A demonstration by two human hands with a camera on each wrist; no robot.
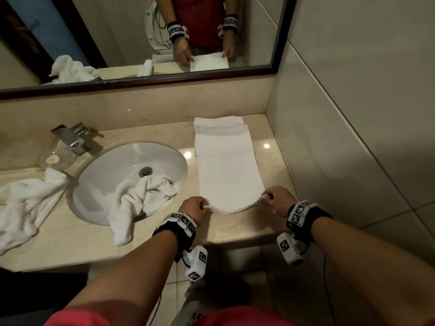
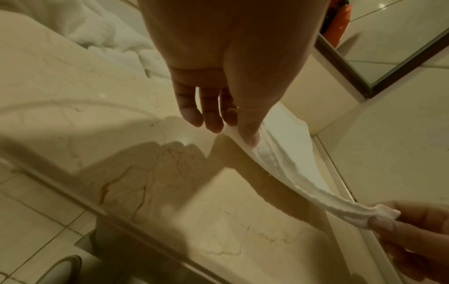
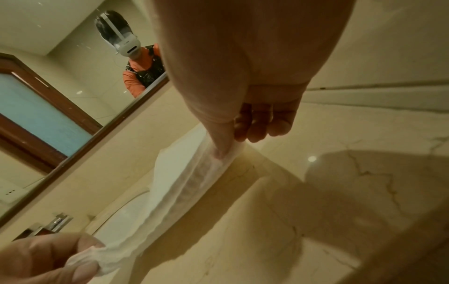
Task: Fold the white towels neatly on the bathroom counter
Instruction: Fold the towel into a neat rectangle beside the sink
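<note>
A white towel [image 1: 226,165] lies as a long strip on the right part of the marble counter [image 1: 277,165], running from the back wall toward me. My left hand [image 1: 203,205] pinches its near left corner. At the near right corner my right hand [image 1: 265,196] pinches the hem. The near edge [image 2: 272,159] hangs stretched between both hands, slightly above the counter. In the right wrist view the same hem [image 3: 194,182] runs from my right thumb down to my left fingers [image 3: 80,249]. A crumpled white towel [image 1: 141,196] spills out of the sink.
The white sink [image 1: 113,170] with a chrome tap [image 1: 73,137] fills the counter's middle. Another rumpled towel [image 1: 26,203] lies at the far left beside a clear glass dish [image 1: 56,156]. A framed mirror [image 1: 141,83] lines the back; a tiled wall [image 1: 353,137] closes the right side.
</note>
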